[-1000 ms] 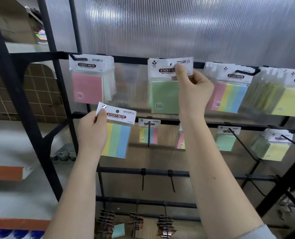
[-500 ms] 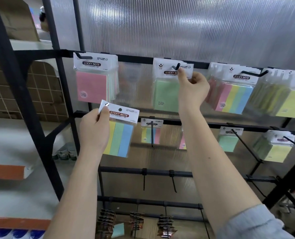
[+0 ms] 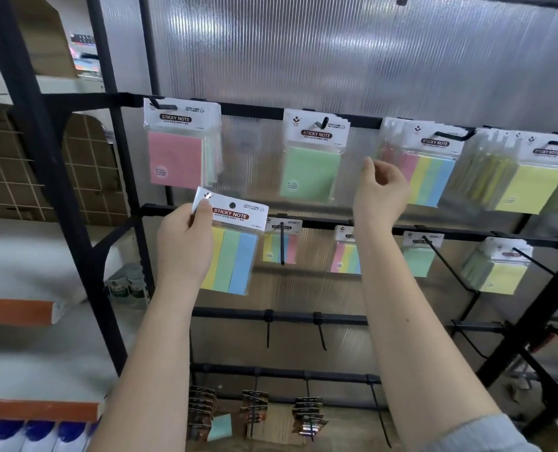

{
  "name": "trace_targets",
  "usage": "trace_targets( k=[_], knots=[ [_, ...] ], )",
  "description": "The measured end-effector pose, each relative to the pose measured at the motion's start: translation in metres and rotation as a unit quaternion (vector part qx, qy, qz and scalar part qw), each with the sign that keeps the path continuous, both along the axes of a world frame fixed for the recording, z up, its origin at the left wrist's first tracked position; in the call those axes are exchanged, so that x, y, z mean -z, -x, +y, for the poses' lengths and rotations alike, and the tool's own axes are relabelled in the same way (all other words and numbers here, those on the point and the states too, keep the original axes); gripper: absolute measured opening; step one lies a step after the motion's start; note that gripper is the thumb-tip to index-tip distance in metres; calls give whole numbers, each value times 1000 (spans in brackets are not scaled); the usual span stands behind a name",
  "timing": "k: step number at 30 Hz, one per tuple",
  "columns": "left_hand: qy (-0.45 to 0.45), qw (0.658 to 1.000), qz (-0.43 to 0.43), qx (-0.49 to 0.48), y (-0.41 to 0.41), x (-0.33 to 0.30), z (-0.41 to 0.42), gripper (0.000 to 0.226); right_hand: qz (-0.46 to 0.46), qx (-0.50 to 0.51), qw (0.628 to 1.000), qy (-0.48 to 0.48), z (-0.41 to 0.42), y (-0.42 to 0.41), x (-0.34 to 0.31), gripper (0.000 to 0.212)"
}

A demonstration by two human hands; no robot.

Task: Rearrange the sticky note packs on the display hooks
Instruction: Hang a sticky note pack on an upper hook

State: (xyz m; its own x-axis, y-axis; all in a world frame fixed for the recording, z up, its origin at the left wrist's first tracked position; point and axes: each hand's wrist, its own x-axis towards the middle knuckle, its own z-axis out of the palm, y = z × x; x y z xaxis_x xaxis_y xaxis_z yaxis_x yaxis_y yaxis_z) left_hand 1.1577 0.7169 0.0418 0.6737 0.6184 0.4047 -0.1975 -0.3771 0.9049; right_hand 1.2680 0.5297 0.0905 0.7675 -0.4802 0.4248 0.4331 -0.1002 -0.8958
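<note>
Pinching a striped pack [image 3: 235, 252] by its header, the left hand [image 3: 183, 246]; right hand [image 3: 380, 194] loosely curled, holding nothing.

Between the pink pack [image 3: 175, 158] and the green pack [image 3: 312, 171] you have an open stretch of the top rail [image 3: 255, 109]. Lower down, two bare hooks [image 3: 268, 331] jut toward you (easy to snag), and the long hook [image 3: 447, 265] crosses the right side.

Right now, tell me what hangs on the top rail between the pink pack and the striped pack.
Head view: only the green pack hangs between the pink pack and the striped pack.
</note>
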Motion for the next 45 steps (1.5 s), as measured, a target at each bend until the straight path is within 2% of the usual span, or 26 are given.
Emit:
trace_targets(
  k=[6, 15, 21, 27, 34, 38, 45],
  knots=[
    [-4, 1000, -8, 21, 16, 0, -24, 43, 37, 19, 998, 55, -40, 25, 38, 20],
    [-31, 997, -13, 68, 24, -3, -56, 44, 109, 33, 992, 60, -86, 57, 70, 37],
    [-53, 994, -34, 87, 8, -7, -71, 44, 145, 30, 983, 106, -112, 49, 83, 28],
    [-77, 989, -55, 113, -17, -13, -97, 45, 164, 52, 977, 123, -143, 34, 83, 34],
    [-65, 978, -88, 175, -50, -37, -152, 17, 165, 57, 970, 171, -188, 2, 84, 31],
    [-72, 973, -136, 173, -71, -54, -185, 35, 174, 42, 961, 209, -206, -17, 89, 33],
    [-51, 973, -151, 169, -98, -81, -223, 29, 178, 1, 957, 230, -227, -43, 92, 33]
  ],
)
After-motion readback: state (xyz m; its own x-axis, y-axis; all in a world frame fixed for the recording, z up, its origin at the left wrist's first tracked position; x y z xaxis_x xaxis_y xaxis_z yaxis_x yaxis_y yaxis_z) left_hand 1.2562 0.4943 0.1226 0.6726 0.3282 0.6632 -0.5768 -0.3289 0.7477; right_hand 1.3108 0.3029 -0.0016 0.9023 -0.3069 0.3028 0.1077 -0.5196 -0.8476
